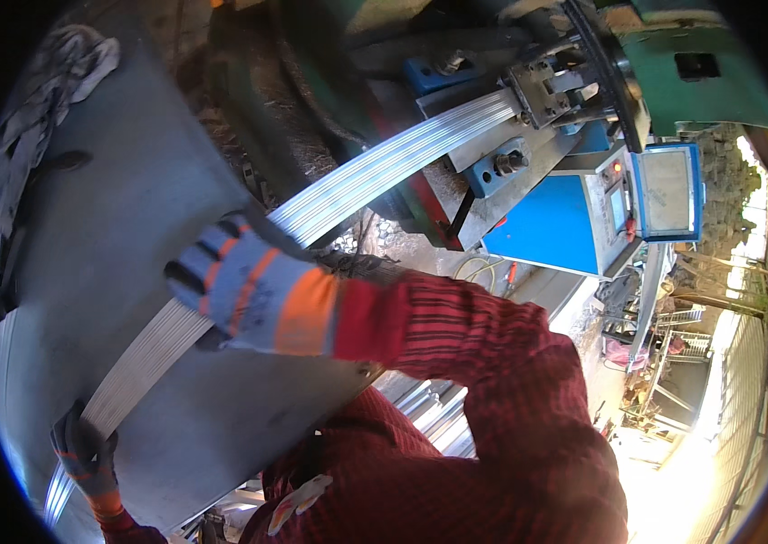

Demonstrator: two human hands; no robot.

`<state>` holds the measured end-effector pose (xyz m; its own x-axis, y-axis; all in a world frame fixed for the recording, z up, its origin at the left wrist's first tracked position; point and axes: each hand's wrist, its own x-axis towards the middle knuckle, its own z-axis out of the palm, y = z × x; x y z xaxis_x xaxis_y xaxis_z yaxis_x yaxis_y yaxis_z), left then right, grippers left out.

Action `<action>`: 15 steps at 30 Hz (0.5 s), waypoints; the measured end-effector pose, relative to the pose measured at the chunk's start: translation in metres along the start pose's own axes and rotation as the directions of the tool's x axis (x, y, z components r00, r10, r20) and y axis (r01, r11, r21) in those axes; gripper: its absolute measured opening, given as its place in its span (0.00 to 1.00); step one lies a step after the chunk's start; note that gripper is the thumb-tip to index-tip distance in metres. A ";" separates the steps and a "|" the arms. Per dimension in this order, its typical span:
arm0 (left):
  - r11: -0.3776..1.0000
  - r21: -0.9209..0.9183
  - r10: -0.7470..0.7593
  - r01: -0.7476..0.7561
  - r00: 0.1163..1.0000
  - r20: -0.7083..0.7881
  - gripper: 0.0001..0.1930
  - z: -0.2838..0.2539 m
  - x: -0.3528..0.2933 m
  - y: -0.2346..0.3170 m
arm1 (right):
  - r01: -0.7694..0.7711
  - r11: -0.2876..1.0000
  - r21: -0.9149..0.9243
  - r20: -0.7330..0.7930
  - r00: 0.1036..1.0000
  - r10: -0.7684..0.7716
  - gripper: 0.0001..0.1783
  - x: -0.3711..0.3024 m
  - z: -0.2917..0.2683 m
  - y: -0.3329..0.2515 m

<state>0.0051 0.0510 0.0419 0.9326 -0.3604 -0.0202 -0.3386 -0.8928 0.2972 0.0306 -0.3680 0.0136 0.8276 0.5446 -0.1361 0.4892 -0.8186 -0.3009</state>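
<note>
A long, ribbed, silvery metal strip [393, 168] runs from the lower left up to the right, where its far end meets a steel block [540, 95] on a green machine. My right hand [252, 295], in a grey and orange glove, is closed over the middle of the strip, its fingers slightly blurred. Lower left, my left hand [86, 453] wears a similar glove and grips the strip near its rear part. Beneath both hands lies a smooth grey metal table [103, 236]. Each palm and part of the strip under it are hidden.
Blue clamps with bolts [500, 169] flank the strip by the steel block. A blue cabinet with a control panel [551, 218] stands at the right. A crumpled cloth [48, 113] lies at the table's far left. More metal lengths [434, 408] show below my right arm.
</note>
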 end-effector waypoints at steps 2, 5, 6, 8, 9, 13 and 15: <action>0.998 0.017 -0.068 0.067 0.997 0.038 0.33 -0.001 -0.010 -0.003 | 0.068 0.996 0.061 0.017 0.997 -0.069 0.28 0.000 -0.023 0.009; 0.995 0.096 -0.011 0.007 0.999 0.043 0.32 0.012 -0.003 0.018 | 0.148 0.989 0.008 -0.107 0.984 -0.146 0.30 -0.015 -0.030 0.032; 0.995 0.101 -0.005 -0.001 0.998 0.057 0.31 0.009 -0.002 0.017 | 0.171 0.985 -0.036 -0.168 0.970 -0.175 0.31 -0.021 -0.031 0.040; 0.996 0.076 0.039 -0.042 0.998 0.046 0.31 0.004 -0.005 0.015 | 0.209 0.974 -0.084 -0.336 0.914 -0.226 0.34 -0.024 -0.027 0.052; 0.996 0.052 0.072 -0.072 0.997 0.009 0.32 0.010 -0.003 0.015 | 0.181 0.983 0.002 -0.325 0.930 -0.171 0.35 -0.032 -0.024 0.051; 0.992 -0.034 0.123 -0.124 0.992 -0.033 0.35 0.015 0.017 0.037 | 0.184 0.980 0.081 -0.326 0.934 -0.148 0.34 -0.038 -0.025 0.054; 0.982 -0.052 0.177 -0.183 0.979 -0.100 0.35 0.014 0.029 0.056 | 0.184 0.976 0.118 -0.342 0.930 -0.134 0.37 -0.035 -0.030 0.051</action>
<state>0.0112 -0.0131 0.0451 0.8657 -0.4838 0.1284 -0.4964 -0.7967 0.3449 0.0348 -0.4346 0.0310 0.7982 0.5537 0.2371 0.5973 -0.6770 -0.4300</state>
